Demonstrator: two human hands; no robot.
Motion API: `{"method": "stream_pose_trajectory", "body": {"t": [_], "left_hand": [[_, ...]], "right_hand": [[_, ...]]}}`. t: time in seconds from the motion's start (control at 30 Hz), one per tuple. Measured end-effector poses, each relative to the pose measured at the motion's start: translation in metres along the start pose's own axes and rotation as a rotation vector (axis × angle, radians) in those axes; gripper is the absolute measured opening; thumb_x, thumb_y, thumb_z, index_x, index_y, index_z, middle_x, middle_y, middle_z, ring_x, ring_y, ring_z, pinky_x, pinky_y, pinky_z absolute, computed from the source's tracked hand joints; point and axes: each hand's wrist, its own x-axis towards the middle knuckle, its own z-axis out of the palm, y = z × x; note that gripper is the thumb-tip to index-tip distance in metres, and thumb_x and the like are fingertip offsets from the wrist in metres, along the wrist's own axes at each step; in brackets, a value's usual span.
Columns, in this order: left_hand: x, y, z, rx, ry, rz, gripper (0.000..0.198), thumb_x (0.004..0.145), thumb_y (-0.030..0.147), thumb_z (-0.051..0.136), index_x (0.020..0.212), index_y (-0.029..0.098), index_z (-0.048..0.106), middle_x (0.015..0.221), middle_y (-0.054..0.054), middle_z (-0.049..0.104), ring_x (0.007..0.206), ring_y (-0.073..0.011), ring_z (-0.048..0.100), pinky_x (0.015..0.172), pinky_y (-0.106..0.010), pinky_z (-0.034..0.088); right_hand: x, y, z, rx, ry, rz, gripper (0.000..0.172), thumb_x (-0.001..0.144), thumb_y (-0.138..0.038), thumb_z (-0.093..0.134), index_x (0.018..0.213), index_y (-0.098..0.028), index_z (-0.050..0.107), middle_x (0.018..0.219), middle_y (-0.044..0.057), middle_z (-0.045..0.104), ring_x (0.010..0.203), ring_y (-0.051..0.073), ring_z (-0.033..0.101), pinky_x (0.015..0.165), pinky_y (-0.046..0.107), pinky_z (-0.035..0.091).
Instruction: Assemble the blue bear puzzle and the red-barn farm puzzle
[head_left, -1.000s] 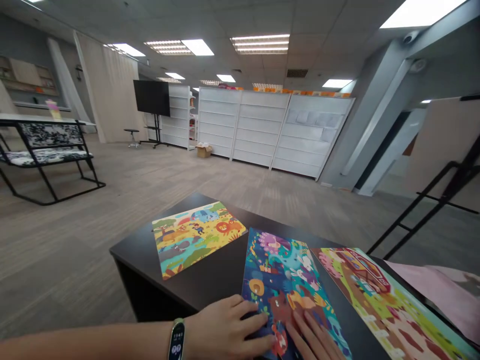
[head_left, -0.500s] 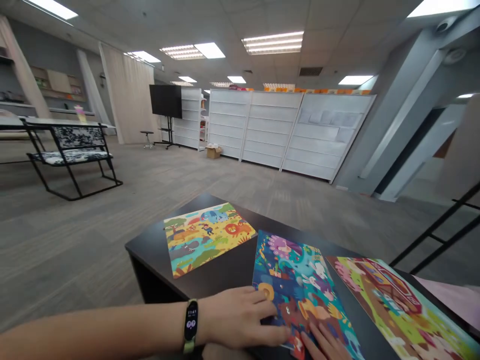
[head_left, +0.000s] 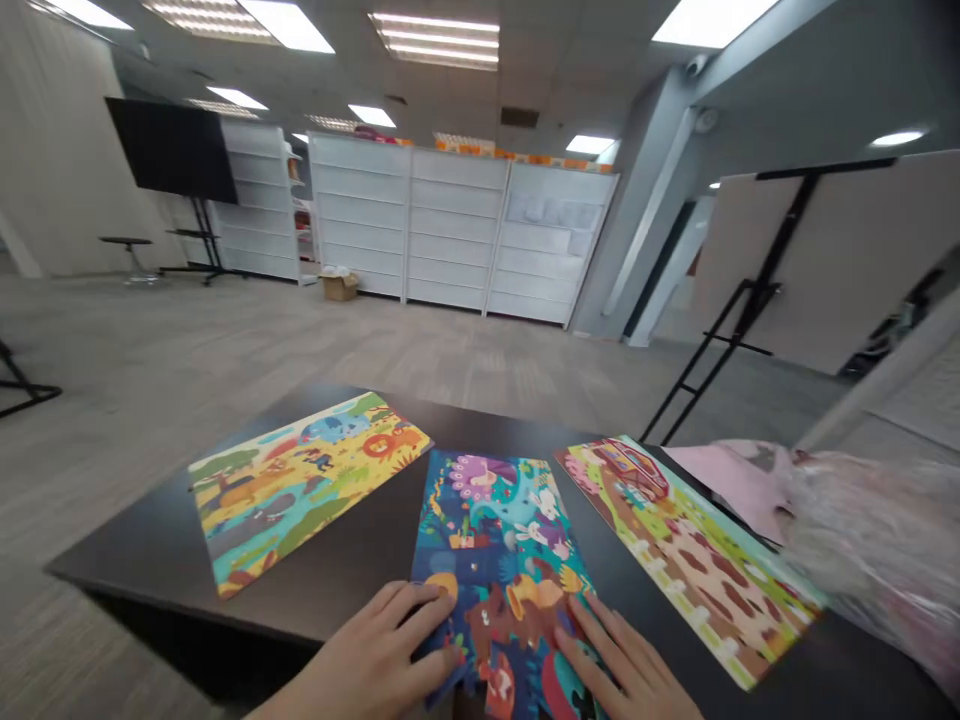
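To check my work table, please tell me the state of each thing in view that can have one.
Left hand: resting flat on the blue animal puzzle, not gripping.
Right hand: fingers spread on the same puzzle, not gripping.
Blue animal puzzle: lying flat, under both hands.
Yellow savanna puzzle: lying flat on the dark table.
Farm puzzle: lying flat, untouched.
Clear plastic bag: crumpled.
Cardboard box: open, on the floor.

A left puzzle (head_left: 307,490), middle puzzle (head_left: 495,520) and right puzzle (head_left: 690,560) lie side by side on a table (head_left: 150,565). The left hand (head_left: 367,645) and right hand (head_left: 619,655) rest on the middle puzzle's near end.
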Motion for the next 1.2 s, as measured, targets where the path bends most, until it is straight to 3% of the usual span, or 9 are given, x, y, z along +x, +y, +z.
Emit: {"method": "stream_pose_trajectory", "body": {"t": [0.2, 0.4, 0.53, 0.67, 0.8, 0.87, 0.97, 1.03, 1.2], "left_hand": [[0.019, -0.025, -0.015, -0.154, -0.005, 0.035, 0.034, 0.097, 0.010, 0.045, 0.120, 0.030, 0.059, 0.121, 0.003, 0.069, 0.100, -0.0144, 0.066, 0.090, -0.024, 0.052], [0.021, -0.041, 0.019, -0.272, 0.172, -0.186, 0.034, 0.101, 0.018, 0.040, 0.131, 0.027, 0.052, 0.120, 0.000, 0.071, 0.104, -0.0118, 0.069, 0.089, -0.017, 0.055], [0.031, -0.029, 0.032, -0.211, 0.211, -0.142, 0.041, 0.100, 0.016, 0.037, 0.138, 0.028, 0.049, 0.130, -0.003, 0.065, 0.111, -0.0138, 0.065, 0.091, -0.021, 0.055], [0.047, -0.014, 0.019, -0.078, 0.057, -0.032, 0.044, 0.094, 0.019, 0.050, 0.136, 0.032, 0.053, 0.132, -0.002, 0.064, 0.112, -0.0197, 0.062, 0.091, -0.030, 0.054], [0.048, -0.014, 0.019, -0.055, -0.034, 0.014, 0.055, 0.086, 0.044, 0.065, 0.138, 0.029, 0.051, 0.137, -0.002, 0.061, 0.122, -0.0259, 0.055, 0.102, -0.039, 0.046], [0.045, -0.015, 0.031, -0.055, -0.011, 0.014, 0.060, 0.083, 0.054, 0.066, 0.135, 0.026, 0.053, 0.137, -0.004, 0.060, 0.123, -0.0266, 0.053, 0.103, -0.039, 0.043], [0.041, -0.013, 0.056, -0.009, 0.072, -0.021, 0.043, 0.087, 0.052, 0.062, 0.121, 0.025, 0.061, 0.131, -0.004, 0.064, 0.123, -0.0256, 0.052, 0.106, -0.038, 0.039], [0.042, -0.008, 0.067, 0.044, 0.132, -0.035, 0.046, 0.088, 0.059, 0.059, 0.122, 0.028, 0.061, 0.126, -0.005, 0.066, 0.120, -0.0274, 0.053, 0.105, -0.040, 0.038], [0.046, -0.002, 0.068, 0.159, 0.260, 0.044, 0.061, 0.084, 0.072, 0.055, 0.134, 0.037, 0.055, 0.121, -0.006, 0.067, 0.112, -0.0293, 0.054, 0.100, -0.044, 0.041]], "right_hand": [[0.013, -0.013, -0.034, 0.173, -0.156, 0.146, 0.058, 0.091, -0.037, 0.061, 0.146, -0.030, 0.045, 0.146, 0.005, 0.051, 0.130, 0.027, 0.054, 0.102, 0.035, 0.050], [0.036, -0.012, -0.029, 0.326, -0.096, 0.409, 0.039, 0.099, -0.033, 0.047, 0.138, -0.030, 0.055, 0.141, 0.005, 0.058, 0.129, 0.023, 0.054, 0.103, 0.037, 0.049], [0.059, -0.013, -0.018, 0.383, -0.055, 0.505, 0.038, 0.101, -0.032, 0.042, 0.138, -0.031, 0.054, 0.143, 0.005, 0.056, 0.135, 0.025, 0.048, 0.106, 0.043, 0.047], [0.075, -0.017, -0.024, 0.473, -0.066, 0.471, 0.046, 0.097, -0.043, 0.051, 0.142, -0.031, 0.050, 0.150, 0.007, 0.048, 0.138, 0.028, 0.043, 0.111, 0.046, 0.041], [0.076, -0.019, -0.031, 0.574, -0.168, 0.358, 0.068, 0.081, -0.057, 0.068, 0.142, -0.033, 0.050, 0.150, 0.007, 0.048, 0.138, 0.033, 0.042, 0.115, 0.052, 0.034], [0.075, -0.019, -0.031, 0.596, -0.166, 0.374, 0.061, 0.083, -0.054, 0.068, 0.138, -0.032, 0.054, 0.147, 0.007, 0.052, 0.138, 0.033, 0.043, 0.115, 0.053, 0.035], [0.074, -0.018, -0.031, 0.607, -0.114, 0.389, 0.048, 0.086, -0.047, 0.067, 0.131, -0.030, 0.062, 0.141, 0.007, 0.058, 0.136, 0.031, 0.046, 0.113, 0.050, 0.039], [0.076, -0.019, -0.031, 0.602, -0.090, 0.376, 0.044, 0.086, -0.044, 0.067, 0.127, -0.029, 0.064, 0.137, 0.006, 0.062, 0.135, 0.030, 0.048, 0.112, 0.046, 0.041], [0.079, -0.024, -0.029, 0.550, -0.022, 0.411, 0.023, 0.094, -0.028, 0.057, 0.111, -0.023, 0.071, 0.125, 0.006, 0.069, 0.126, 0.024, 0.057, 0.110, 0.038, 0.046]]}}
